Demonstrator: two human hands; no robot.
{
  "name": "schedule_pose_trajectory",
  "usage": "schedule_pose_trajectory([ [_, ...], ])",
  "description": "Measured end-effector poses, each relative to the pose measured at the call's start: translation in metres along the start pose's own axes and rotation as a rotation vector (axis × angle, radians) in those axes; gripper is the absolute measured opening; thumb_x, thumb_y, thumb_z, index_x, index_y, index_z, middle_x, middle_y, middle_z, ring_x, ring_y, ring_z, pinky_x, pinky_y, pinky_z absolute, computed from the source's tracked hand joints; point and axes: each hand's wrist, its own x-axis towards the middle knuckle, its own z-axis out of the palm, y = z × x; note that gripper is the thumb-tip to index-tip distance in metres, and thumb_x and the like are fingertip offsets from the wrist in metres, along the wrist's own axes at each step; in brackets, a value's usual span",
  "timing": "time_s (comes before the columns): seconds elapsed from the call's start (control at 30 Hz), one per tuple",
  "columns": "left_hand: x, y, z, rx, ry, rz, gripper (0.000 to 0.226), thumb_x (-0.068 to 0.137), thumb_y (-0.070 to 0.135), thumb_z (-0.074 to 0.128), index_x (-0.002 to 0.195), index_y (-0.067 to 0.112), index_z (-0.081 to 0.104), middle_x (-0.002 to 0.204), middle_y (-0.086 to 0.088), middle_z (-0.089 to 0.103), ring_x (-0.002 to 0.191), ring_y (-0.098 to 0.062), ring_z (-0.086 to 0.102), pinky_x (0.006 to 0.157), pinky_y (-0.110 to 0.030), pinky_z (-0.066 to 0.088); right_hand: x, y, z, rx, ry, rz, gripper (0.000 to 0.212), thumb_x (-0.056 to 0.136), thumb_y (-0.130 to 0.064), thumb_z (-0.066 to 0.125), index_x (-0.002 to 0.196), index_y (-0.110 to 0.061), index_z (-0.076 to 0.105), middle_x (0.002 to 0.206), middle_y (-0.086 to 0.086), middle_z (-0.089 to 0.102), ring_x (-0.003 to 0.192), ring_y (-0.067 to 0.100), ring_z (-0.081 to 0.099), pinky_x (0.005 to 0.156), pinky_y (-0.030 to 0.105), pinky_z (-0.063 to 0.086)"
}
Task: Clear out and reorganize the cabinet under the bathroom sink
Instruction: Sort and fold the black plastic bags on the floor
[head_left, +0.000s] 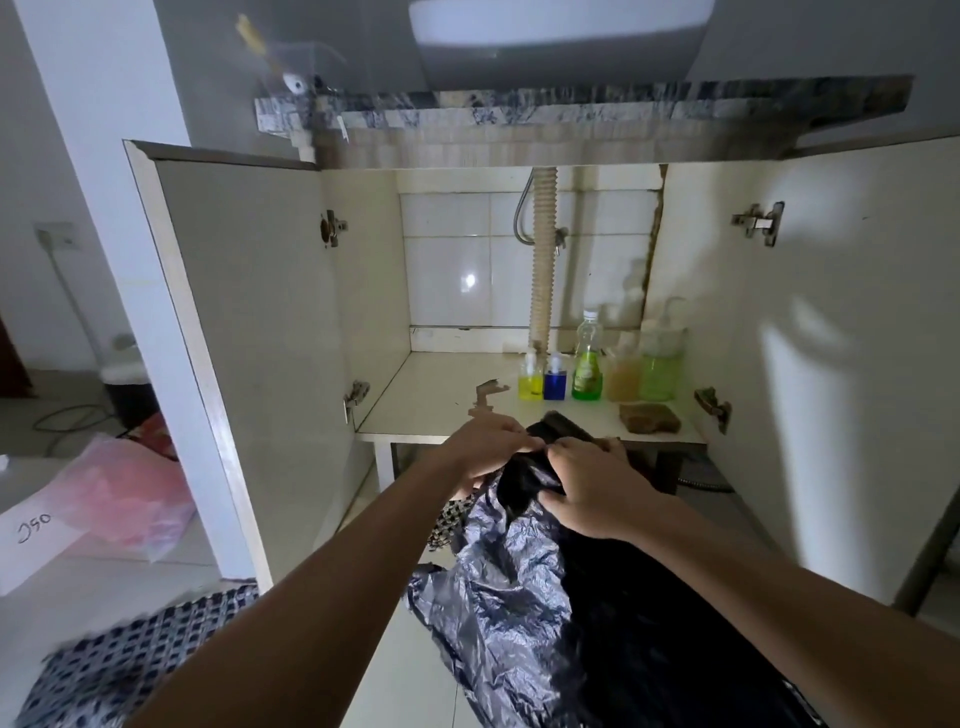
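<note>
Gripping black bag (545, 597), bottles (587, 366) (five) behind

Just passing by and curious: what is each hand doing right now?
Left hand: closed, pinching the top of the black plastic bag.
Right hand: closed, gripping the same bag.

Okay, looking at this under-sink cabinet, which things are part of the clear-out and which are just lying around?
Part of the job: black bag in both hands, left and right; five bottles, yellow through light green; brown sponge.

Lying about: pink bag, patterned mat, white bin.
</note>
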Motion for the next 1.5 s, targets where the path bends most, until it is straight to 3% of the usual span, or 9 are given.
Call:
schedule_pose_trajectory([
  [0.07, -0.005, 0.004, 0.002, 0.025, -0.037, 0.005, 0.020, 0.091, 0.030, 0.061, 0.091, 0.010, 0.056, 0.077, -0.009, 0.053, 0.062, -0.016, 0.048, 0.054, -0.022, 0.033, 0.000, 0.001, -0.001, -0.054, 0.117, 0.002, 0.023, 0.090, -0.019, 0.044, 0.068, -0.019, 0.038, 0.070, -0.002, 0.043, 0.080, 0.026, 0.051, 0.086, 0.035, 0.038],
  [0.17, -0.015, 0.007, 0.007, 0.047, -0.146, 0.053, 0.018, 0.091, 0.032, 0.060, 0.099, 0.018, 0.052, 0.088, -0.004, 0.056, 0.074, -0.015, 0.049, 0.062, -0.024, 0.037, 0.004, 0.015, -0.005, -0.011, 0.222, 0.103, 0.015, 0.089, -0.012, 0.044, 0.077, -0.011, 0.054, 0.070, 0.006, 0.050, 0.075, 0.030, 0.059, 0.062, 0.027, 0.037],
  [0.27, -0.020, 0.001, 0.018, 0.130, -0.277, 0.097, 0.037, 0.085, 0.011, 0.068, 0.116, 0.019, 0.051, 0.102, 0.000, 0.062, 0.081, -0.011, 0.057, 0.064, -0.018, 0.044, 0.008, 0.030, -0.013, 0.078, 0.259, 0.234, 0.015, 0.088, -0.011, 0.047, 0.092, -0.011, 0.061, 0.080, 0.005, 0.056, 0.083, 0.025, 0.061, 0.064, 0.028, 0.042],
  [0.4, -0.003, -0.025, 0.040, 0.493, -0.121, 0.098, 0.053, 0.080, 0.009, 0.072, 0.129, 0.013, 0.054, 0.119, -0.011, 0.065, 0.106, -0.026, 0.062, 0.086, -0.028, 0.048, 0.008, 0.043, -0.026, 0.151, 0.307, 0.255, 0.020, 0.089, -0.011, 0.042, 0.090, -0.010, 0.061, 0.078, 0.004, 0.058, 0.077, 0.023, 0.060, 0.061, 0.030, 0.041],
  [0.53, 0.005, -0.031, 0.038, 0.507, 0.044, 0.084, 0.034, 0.088, 0.008, 0.059, 0.121, 0.013, 0.064, 0.101, -0.017, 0.069, 0.074, -0.019, 0.059, 0.064, -0.025, 0.044, 0.003, 0.053, -0.041, 0.085, 0.372, 0.308, 0.021, 0.093, -0.021, 0.039, 0.084, -0.010, 0.055, 0.078, 0.005, 0.057, 0.070, 0.023, 0.054, 0.058, 0.029, 0.040],
  [0.8, -0.003, -0.015, -0.003, 0.871, 0.425, 0.336, 0.014, 0.090, 0.025, 0.059, 0.102, 0.021, 0.064, 0.089, -0.004, 0.066, 0.081, -0.026, 0.063, 0.067, -0.030, 0.047, -0.011, 0.087, -0.061, 0.133, 0.051, 0.183, 0.028, 0.083, -0.045, 0.064, 0.071, -0.023, 0.051, 0.069, -0.005, 0.057, 0.065, 0.013, 0.056, 0.055, 0.026, 0.037],
  [1.07, -0.005, -0.002, -0.014, 1.230, 0.150, 0.385, 0.066, 0.072, 0.069, 0.064, 0.122, 0.027, 0.055, 0.108, 0.004, 0.067, 0.101, -0.019, 0.061, 0.078, -0.029, 0.046, -0.010, 0.111, -0.066, 0.077, 0.048, 0.300, 0.015, 0.074, -0.021, 0.070, 0.087, -0.024, 0.063, 0.075, -0.011, 0.051, 0.072, 0.011, 0.054, 0.057, 0.024, 0.039],
  [1.3, 0.049, 0.013, 0.003, 1.478, -0.204, 0.073, 0.044, 0.080, 0.039, 0.071, 0.114, 0.012, 0.064, 0.110, -0.008, 0.066, 0.099, -0.025, 0.062, 0.075, -0.027, 0.046, 0.010, 0.128, -0.064, -0.113, -0.485, 0.471, 0.029, 0.067, -0.030, 0.074, 0.064, -0.023, 0.046, 0.078, 0.002, 0.054, 0.076, 0.021, 0.055, 0.062, 0.024, 0.041],
  [1.5, 0.096, 0.034, 0.009, 1.649, 0.061, 0.131, 0.035, 0.091, 0.023, 0.051, 0.125, 0.015, 0.055, 0.119, -0.010, 0.060, 0.107, -0.030, 0.061, 0.073, -0.033, 0.043, 0.035, 0.166, -0.045, -0.075, -0.254, 0.573, 0.027, 0.084, -0.021, 0.058, 0.107, -0.008, 0.057, 0.099, 0.009, 0.058, 0.081, 0.025, 0.054, 0.066, 0.026, 0.041],
])
